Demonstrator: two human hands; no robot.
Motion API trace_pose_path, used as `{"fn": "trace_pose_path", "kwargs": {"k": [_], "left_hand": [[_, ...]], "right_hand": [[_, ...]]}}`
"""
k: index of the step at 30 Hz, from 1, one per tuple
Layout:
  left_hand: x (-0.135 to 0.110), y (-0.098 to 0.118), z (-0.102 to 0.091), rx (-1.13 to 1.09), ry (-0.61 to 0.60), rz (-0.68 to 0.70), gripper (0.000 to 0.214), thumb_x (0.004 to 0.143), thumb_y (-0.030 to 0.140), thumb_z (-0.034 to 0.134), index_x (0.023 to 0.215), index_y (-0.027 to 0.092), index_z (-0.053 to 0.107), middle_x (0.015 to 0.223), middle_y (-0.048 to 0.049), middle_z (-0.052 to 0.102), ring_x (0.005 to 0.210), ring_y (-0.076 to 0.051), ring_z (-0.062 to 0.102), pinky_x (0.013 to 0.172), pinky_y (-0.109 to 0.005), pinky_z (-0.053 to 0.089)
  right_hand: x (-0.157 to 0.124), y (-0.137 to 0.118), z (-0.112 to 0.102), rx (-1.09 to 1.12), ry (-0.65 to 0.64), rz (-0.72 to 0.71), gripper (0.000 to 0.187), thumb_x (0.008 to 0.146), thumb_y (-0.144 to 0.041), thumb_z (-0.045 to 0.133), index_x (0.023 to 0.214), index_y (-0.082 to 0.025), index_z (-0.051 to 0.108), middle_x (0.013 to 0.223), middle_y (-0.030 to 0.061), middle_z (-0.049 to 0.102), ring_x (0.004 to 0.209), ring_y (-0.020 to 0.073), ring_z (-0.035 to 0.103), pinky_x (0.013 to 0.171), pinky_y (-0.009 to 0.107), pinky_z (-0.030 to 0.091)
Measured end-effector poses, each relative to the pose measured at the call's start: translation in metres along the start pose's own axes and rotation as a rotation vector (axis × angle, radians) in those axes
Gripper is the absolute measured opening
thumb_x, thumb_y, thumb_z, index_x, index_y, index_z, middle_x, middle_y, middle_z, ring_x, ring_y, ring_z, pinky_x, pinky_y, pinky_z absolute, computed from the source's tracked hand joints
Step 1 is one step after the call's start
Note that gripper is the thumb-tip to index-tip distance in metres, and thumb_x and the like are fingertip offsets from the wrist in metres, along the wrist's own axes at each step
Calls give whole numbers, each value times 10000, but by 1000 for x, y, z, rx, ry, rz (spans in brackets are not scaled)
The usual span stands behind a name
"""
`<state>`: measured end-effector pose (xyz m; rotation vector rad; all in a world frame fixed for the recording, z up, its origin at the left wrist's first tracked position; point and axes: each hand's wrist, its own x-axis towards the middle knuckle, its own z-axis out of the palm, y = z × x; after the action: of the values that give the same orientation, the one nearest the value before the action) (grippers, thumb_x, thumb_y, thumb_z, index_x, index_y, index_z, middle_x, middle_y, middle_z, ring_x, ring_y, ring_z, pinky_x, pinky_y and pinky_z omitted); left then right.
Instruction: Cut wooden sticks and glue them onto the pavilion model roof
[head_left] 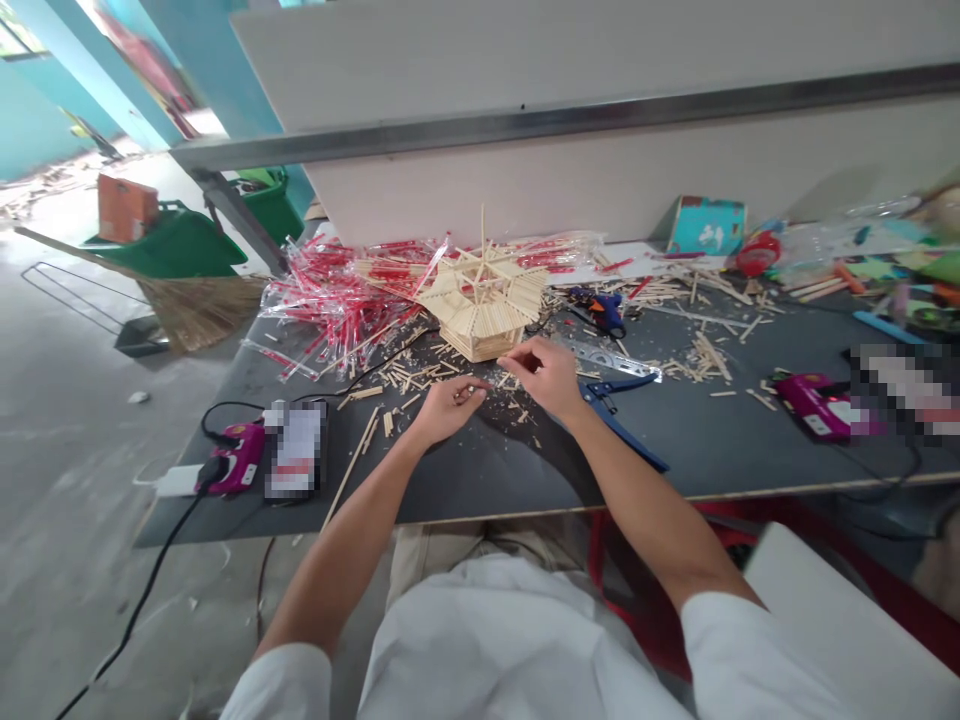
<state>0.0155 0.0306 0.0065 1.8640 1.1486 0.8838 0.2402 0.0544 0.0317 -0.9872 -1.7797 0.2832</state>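
Observation:
A model house of thin wooden sticks (487, 295), with a wide slatted roof and an upright stick on top, stands on the dark table just beyond my hands. My left hand (452, 408) is held low over the table with its fingers curled and the thumb pressed in; whatever may be between the fingertips is too small to name. Close to the model's front base, my right hand (546, 375) pinches thumb and forefinger together, and I cannot make out what is in them. Short stick offcuts (405, 375) lie around both hands. Blue-handled cutters (619, 420) rest beside my right wrist.
Red-and-clear plastic wrappers (337, 290) heap at the back left. A blue glue gun (606, 312) and a metal ruler (611, 358) lie right of the model. Purple power strips (238, 458) and a phone (296, 450) sit on the table; a broom (195, 305) leans left.

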Motion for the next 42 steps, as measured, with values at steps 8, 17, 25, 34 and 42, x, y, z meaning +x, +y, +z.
{"fn": "trace_pose_path", "kwargs": {"k": [8,17,25,34,42], "left_hand": [[2,-1,2,-295,0,-92,486,976,541,579,1213,136,704,664,39,425,548,-89,308,534,-229,250],[1,8,-6,-887,-131,-219,368,884,307,705,1208,203,566,1115,-86,703,689,-81,525,641,-227,421],[-3,3,1,-885,-198,-194,686,899,396,806,1451,194,454,1141,-111,741,1067,-236,761,972,-379,588],[2,1,0,-735,-171,-254,949,795,381,885,1540,139,350,916,-90,787,811,-253,808,684,-302,653],[-2,8,-8,-600,-232,-249,902,835,401,848,1549,100,385,691,-48,758,522,-210,733,510,-271,606]], "right_hand": [[-1,6,-3,43,-107,-38,312,998,-472,655,837,-216,732,719,14,704,655,155,626,678,303,468],[-6,0,6,52,-213,-43,204,1030,-367,594,1075,-232,741,952,53,743,709,162,624,731,327,514],[-10,-2,12,69,-309,-130,142,996,-290,630,1066,-218,730,1026,71,728,794,174,652,798,336,538],[-11,0,15,147,-493,-127,295,1029,-259,568,1276,-259,729,1065,75,702,822,170,660,782,330,532],[-9,-5,13,261,-550,1,124,973,-306,658,994,-226,750,922,40,702,754,162,619,688,308,481]]}}
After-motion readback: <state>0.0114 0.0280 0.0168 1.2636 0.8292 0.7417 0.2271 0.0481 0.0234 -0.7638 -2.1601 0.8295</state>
